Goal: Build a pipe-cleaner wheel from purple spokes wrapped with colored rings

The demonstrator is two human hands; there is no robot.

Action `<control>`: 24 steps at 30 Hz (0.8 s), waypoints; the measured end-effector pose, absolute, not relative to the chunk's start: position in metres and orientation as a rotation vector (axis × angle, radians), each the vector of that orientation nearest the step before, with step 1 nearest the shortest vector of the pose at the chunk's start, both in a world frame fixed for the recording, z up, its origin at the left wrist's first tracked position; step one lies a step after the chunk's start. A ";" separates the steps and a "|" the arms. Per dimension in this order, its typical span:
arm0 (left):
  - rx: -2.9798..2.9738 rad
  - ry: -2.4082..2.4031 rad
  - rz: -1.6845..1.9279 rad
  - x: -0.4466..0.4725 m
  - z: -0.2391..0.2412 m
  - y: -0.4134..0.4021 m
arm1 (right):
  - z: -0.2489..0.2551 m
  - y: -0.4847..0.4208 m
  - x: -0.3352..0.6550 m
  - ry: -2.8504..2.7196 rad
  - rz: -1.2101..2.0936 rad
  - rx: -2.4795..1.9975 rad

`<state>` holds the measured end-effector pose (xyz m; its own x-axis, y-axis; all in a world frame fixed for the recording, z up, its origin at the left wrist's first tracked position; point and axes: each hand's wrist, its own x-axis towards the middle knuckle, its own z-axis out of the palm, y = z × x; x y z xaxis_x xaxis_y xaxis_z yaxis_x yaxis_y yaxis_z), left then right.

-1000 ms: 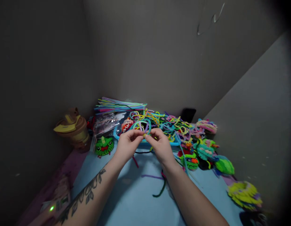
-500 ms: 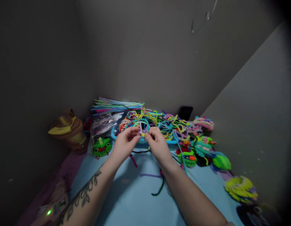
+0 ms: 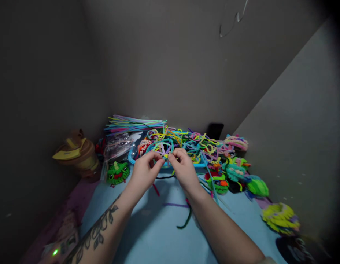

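Note:
My left hand (image 3: 146, 167) and my right hand (image 3: 183, 168) meet above the near edge of a blue tray (image 3: 199, 165). Both pinch a pipe-cleaner piece (image 3: 164, 148) between thumb and forefinger. Purple spokes and a teal curve show above the fingertips, with a bit of yellow between the thumbs. Its outline blends into the coloured pipe cleaners (image 3: 196, 146) heaped in the tray behind, so I cannot tell its full shape. Under the hands, a purple strip (image 3: 175, 205) and a dark green strip (image 3: 188, 220) lie on the light blue surface (image 3: 159, 234).
Straight pipe cleaners (image 3: 137, 124) lie at the back left, near clear plastic packets (image 3: 117, 146). A green fuzzy creature (image 3: 118, 173) sits left, beside a brown pot-like container (image 3: 79, 154). More fuzzy pieces, one yellow (image 3: 280, 219), line the right side. Walls stand behind and right.
Both hands stay pinched on the pipe-cleaner piece, which has tilted slightly so more of its purple spokes show. The whole view has shifted a little.

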<state>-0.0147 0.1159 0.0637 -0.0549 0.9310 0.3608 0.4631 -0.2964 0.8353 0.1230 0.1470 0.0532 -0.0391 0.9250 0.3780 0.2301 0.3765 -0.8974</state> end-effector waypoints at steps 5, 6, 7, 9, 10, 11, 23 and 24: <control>1.531 1.426 1.309 -0.010 0.067 0.116 | 0.055 0.144 0.122 -1.531 0.733 -1.078; 1.502 1.411 1.308 -0.009 0.068 0.116 | 0.055 0.143 0.122 -1.531 0.721 -1.076; 1.476 1.396 1.308 -0.009 0.069 0.115 | 0.055 0.143 0.122 -1.531 0.711 -1.075; 1.433 1.367 1.298 -0.009 0.070 0.115 | 0.055 0.142 0.121 -1.528 0.703 -1.078; 1.416 1.350 1.289 -0.009 0.071 0.115 | 0.055 0.142 0.121 -1.528 0.705 -1.080; 1.400 1.333 1.283 -0.010 0.071 0.114 | 0.055 0.142 0.121 -1.527 0.708 -1.083; 1.337 1.232 1.291 -0.013 0.064 0.117 | 0.057 0.142 0.122 -1.525 0.731 -1.053; 1.337 1.235 1.290 -0.013 0.064 0.117 | 0.057 0.142 0.122 -1.530 0.732 -1.054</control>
<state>-0.0126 0.1170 0.0639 -0.0338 0.9920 0.1219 0.0789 -0.1190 0.9898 0.1220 0.1423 0.0567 -0.0194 0.9052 0.4245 0.2374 0.4166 -0.8775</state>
